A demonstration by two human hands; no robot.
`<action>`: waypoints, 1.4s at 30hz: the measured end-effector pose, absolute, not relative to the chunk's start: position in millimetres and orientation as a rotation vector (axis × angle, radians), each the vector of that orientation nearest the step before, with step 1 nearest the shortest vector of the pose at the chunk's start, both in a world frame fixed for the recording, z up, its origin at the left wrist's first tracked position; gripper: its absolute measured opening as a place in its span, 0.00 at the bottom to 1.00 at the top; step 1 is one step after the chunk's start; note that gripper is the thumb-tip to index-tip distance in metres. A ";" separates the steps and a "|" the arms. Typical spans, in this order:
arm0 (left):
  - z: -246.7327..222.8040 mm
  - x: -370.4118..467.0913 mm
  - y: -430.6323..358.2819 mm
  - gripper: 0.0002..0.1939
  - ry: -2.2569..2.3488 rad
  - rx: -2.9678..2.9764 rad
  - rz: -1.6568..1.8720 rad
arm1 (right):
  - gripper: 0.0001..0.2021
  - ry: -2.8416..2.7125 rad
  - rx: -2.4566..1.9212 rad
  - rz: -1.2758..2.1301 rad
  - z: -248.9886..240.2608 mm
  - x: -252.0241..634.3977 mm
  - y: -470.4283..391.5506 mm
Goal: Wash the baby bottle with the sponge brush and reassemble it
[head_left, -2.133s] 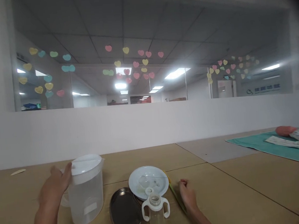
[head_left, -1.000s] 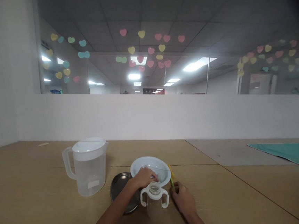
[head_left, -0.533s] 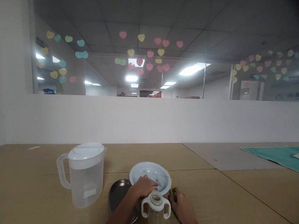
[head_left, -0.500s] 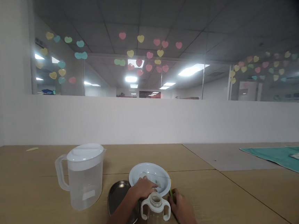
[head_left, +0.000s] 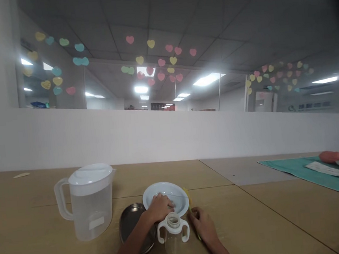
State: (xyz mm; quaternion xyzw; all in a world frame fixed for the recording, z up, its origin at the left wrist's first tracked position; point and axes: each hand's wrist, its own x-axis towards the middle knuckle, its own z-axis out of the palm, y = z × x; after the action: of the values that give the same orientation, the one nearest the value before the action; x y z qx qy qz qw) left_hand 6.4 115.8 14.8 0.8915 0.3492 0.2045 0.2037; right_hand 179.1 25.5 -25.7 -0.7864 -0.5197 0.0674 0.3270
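A white bowl (head_left: 179, 194) stands in front of me, and my left hand (head_left: 159, 207) reaches into it with bent fingers. Something small and pale lies at the fingertips, too hidden to name. Just nearer than the bowl is an upright clear baby bottle (head_left: 174, 239), uncapped, with a white two-handled ring (head_left: 174, 227) round its neck. To the right of the bottle, my right hand (head_left: 204, 226) is closed round a thin yellow-green stick (head_left: 199, 237). Its yellow far end shows beside the bowl's right rim.
Left of the bottle lies an oval metal tray (head_left: 129, 221), partly under my left forearm. A lidded clear pitcher (head_left: 92, 209) stands farther left. At the far right, a teal cloth (head_left: 294, 168) holds a reddish object (head_left: 331, 156) and a patterned cloth (head_left: 327, 170). A white wall stands behind the table.
The view has turned slightly right, so more of the teal cloth and its things shows. My left hand is still in the bowl, my right hand still on the stick.
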 end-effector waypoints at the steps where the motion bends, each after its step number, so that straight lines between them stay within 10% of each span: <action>1: 15.4 6.4 117.1 0.10 0.985 2.396 0.691 | 0.13 -1.278 -2.053 0.195 -24.4 181.5 24.9; 11: 35.7 2.4 130.7 0.14 0.904 1.789 1.211 | 0.27 -0.937 -1.743 -0.279 -7.2 175.1 5.1; 23: 82.3 -15.4 110.8 0.09 0.416 0.775 1.360 | 0.20 -1.701 -1.351 -0.674 -24.7 173.0 17.8; 29: 95.6 -45.8 111.1 0.12 0.689 1.322 1.569 | 0.20 -1.612 -1.421 -0.724 -27.1 184.4 20.3; 42: 60.5 -80.1 119.7 0.09 1.596 2.374 0.631 | 0.20 -1.555 -1.434 -0.640 -28.6 183.5 27.1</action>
State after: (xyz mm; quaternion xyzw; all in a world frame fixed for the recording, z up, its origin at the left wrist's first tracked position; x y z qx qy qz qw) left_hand -80.1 119.7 60.5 0.8058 0.5418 0.2143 0.1058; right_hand 183.5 27.1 -28.6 -0.5797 -0.6286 -0.2586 0.4494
